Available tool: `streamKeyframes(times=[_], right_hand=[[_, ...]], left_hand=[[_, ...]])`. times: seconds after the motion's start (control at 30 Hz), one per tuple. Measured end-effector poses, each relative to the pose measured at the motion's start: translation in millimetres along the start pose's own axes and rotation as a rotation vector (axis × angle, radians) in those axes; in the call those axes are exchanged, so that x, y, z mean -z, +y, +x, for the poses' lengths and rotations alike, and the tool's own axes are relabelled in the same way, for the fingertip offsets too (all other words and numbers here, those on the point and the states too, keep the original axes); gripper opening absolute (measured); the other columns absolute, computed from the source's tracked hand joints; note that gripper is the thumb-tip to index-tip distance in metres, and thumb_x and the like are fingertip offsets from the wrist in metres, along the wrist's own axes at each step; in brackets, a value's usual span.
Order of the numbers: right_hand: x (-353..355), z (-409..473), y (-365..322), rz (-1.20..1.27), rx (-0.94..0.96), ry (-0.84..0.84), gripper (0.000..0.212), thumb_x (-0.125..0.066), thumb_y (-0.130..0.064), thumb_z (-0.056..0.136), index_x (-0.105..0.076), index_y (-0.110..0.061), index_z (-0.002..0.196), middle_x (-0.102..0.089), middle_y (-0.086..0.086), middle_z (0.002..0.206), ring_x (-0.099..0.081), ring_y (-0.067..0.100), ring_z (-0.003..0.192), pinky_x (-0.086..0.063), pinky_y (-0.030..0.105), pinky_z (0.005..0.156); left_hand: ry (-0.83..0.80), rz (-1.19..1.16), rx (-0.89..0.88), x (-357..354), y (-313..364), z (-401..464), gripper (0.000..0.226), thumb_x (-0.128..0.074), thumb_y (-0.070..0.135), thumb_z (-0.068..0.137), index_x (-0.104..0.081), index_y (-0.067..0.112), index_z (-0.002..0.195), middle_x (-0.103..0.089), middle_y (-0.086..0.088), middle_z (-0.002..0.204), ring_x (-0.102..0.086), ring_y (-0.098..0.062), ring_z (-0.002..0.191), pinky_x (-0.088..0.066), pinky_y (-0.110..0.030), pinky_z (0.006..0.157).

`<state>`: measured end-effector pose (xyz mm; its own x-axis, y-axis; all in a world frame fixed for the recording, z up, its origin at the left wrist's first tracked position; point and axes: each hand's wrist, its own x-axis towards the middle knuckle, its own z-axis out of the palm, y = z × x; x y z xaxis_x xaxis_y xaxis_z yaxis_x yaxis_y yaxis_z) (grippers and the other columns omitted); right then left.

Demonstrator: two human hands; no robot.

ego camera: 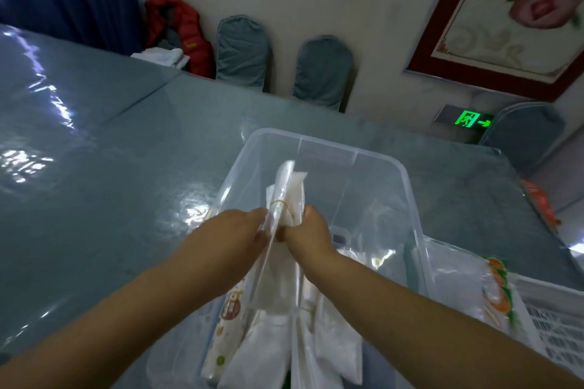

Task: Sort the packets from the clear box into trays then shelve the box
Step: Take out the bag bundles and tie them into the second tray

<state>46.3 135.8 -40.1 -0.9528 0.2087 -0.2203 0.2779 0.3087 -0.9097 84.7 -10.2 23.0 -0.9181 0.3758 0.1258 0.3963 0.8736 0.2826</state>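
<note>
From the head view, our left hand and right hand pinch a banded bundle of white packets at its middle, above the clear box. We judge it light, soft and slippery, so holding near the rubber band suits. More packets lie in the box. The white tray sits just right; the worktop is open to the left.

Loose packets cut off at bottom edge; white tray cropped at rt edge.
</note>
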Motion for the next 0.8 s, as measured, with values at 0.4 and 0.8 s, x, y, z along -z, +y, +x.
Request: streamKeyframes(times=[0.4, 0.8], right_hand=[[47, -37, -51, 0.169, 0.170, -0.024, 0.008, -0.061, -0.019, 0.083, -0.063, -0.014, 0.088, -0.063, 0.015, 0.104, -0.063, 0.029, 0.092, -0.053, 0.043, 0.085], [63, -37, -48, 0.031, 0.304, 0.150, 0.024, -0.053, -0.010, 0.086, -0.059, -0.027, 0.103, -0.053, -0.007, 0.109, -0.054, 0.009, 0.101, -0.047, 0.027, 0.090]], left_hand=[[-0.030, -1.160, 0.360, -3, 26, 31, 0.027, -0.042, 0.006, 0.088, -0.066, 0.018, 0.087, -0.073, -0.003, 0.078, -0.068, -0.019, 0.071, -0.055, -0.031, 0.061], [-0.031, -1.553, 0.326, -32, 32, 35, 0.041, -0.062, -0.002, 0.070, -0.062, 0.016, 0.107, -0.073, -0.017, 0.093, -0.070, -0.036, 0.084, -0.057, -0.042, 0.066]])
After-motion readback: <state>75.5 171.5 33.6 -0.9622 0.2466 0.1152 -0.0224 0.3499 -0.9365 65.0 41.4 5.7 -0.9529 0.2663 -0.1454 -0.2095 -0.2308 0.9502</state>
